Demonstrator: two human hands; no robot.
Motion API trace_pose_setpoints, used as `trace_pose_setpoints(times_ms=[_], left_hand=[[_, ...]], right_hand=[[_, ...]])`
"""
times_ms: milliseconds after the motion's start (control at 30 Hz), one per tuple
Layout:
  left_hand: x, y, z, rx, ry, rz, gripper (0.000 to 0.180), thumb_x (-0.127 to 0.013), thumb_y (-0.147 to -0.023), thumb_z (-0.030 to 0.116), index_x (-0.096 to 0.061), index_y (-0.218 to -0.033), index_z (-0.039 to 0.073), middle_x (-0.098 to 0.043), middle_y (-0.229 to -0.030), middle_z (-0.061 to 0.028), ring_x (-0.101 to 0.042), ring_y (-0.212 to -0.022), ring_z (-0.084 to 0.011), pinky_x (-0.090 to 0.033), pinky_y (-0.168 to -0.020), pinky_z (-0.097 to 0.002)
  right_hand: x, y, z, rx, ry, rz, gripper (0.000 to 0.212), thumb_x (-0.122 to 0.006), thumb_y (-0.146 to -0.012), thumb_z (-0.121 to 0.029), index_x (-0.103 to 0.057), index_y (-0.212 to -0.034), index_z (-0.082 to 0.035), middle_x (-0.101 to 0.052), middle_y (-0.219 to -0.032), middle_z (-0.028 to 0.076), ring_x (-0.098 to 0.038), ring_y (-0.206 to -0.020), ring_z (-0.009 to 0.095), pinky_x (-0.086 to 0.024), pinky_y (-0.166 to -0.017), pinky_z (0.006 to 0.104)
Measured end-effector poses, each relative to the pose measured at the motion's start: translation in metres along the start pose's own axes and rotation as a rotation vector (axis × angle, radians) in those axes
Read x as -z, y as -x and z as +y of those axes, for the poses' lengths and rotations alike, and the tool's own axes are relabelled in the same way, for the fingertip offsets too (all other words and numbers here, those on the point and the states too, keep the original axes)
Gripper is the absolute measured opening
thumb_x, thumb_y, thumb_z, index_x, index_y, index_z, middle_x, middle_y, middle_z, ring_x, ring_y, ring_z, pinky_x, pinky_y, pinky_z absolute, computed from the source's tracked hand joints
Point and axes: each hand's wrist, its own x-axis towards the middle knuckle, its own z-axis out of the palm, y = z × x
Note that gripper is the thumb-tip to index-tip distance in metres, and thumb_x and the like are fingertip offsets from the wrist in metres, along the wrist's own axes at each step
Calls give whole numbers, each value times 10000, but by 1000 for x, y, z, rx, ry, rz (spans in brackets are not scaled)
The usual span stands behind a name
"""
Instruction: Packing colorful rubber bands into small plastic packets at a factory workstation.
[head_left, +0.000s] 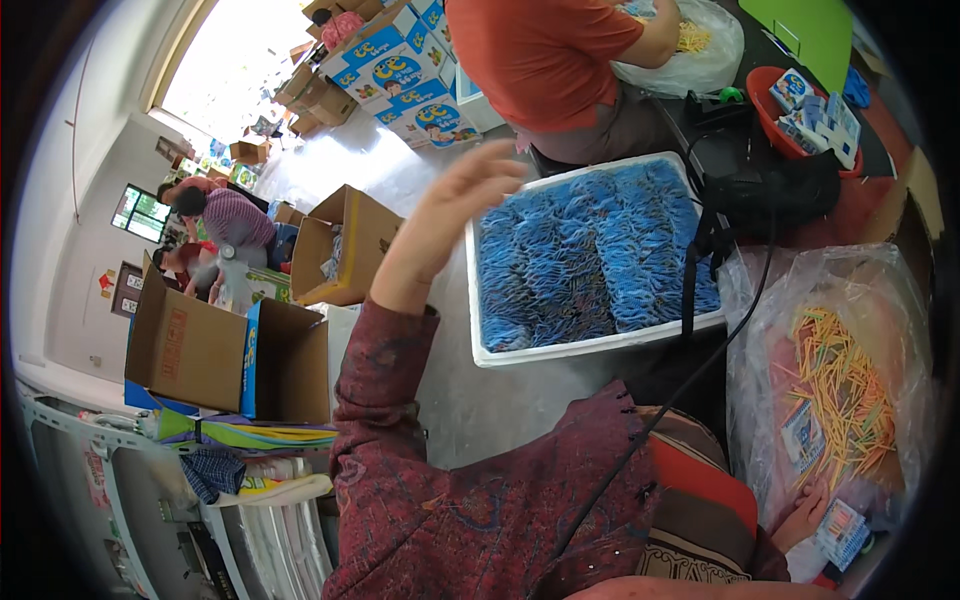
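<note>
My left hand (468,203) is raised over the left rim of a white foam box (482,345), with its fingers stretched out and slightly blurred. I see nothing in it. Rows of blue, mesh-like bundles (640,255) fill the box. At the lower right, my right hand (800,518) rests by the near edge of a clear plastic bag (750,400), fingers extended. Thin yellow, orange and green sticks (845,395) lie loose in a heap on this bag. A blue-and-white packet (843,535) sits beside the right hand, and another packet (802,437) lies against the sticks.
A person in an orange shirt (545,60) works beyond the box. A red basin (765,95) of small packets and a black strapped bag (775,195) are at right. Open cardboard boxes (285,360) and a metal rack (90,430) stand left. A black cable (690,385) crosses in front.
</note>
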Motion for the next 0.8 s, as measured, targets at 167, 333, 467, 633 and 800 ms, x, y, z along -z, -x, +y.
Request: trace_pose_setpoints(times_ms=[167,333,467,633,800], left_hand=[[-45,14,12,-216,-513,-501,441,-599,-914,231,-512,-1293,23,-597,-1229,-131,-588,-1097,-254,-459,-924,-350],[-64,22,-16,-140,-574,-605,450,-628,-894,233,-521,-1280,28,-590,-1222,-163,-589,-1090,-258,-452,-921,-353],[-72,30,-25,-162,-613,-621,416,-618,-899,227,-540,-1253,24,-601,-1191,-161,-596,-1066,-275,-460,-897,-342],[-104,13,-48,-193,-386,-740,380,-612,-900,229,-568,-1220,29,-633,-1104,-155,-615,-1005,-271,-473,-865,-327],[-168,13,-99,-88,-578,-1093,251,-605,-904,167,-619,-1110,23,-677,-929,-105,-651,-853,-211,-506,-764,-315]], right_hand=[[-5,0,-8,-29,10,29,292,-489,-985,-173,-588,-1206,-10,-553,-854,-28,-414,-684,37,-346,-625,162],[-2,-1,-4,-30,-5,17,292,-490,-984,-175,-595,-1210,-23,-537,-851,-35,-402,-687,39,-341,-628,160],[0,6,-7,-26,-5,20,303,-495,-982,-185,-587,-1221,-24,-535,-867,-35,-412,-703,45,-351,-640,167],[-11,22,-37,-111,-117,49,330,-499,-987,-231,-567,-1240,-31,-527,-916,-42,-451,-772,68,-384,-678,206],[-29,3,-43,-146,-282,38,296,-529,-978,-227,-613,-1205,-56,-566,-905,-47,-446,-720,34,-372,-616,173]])
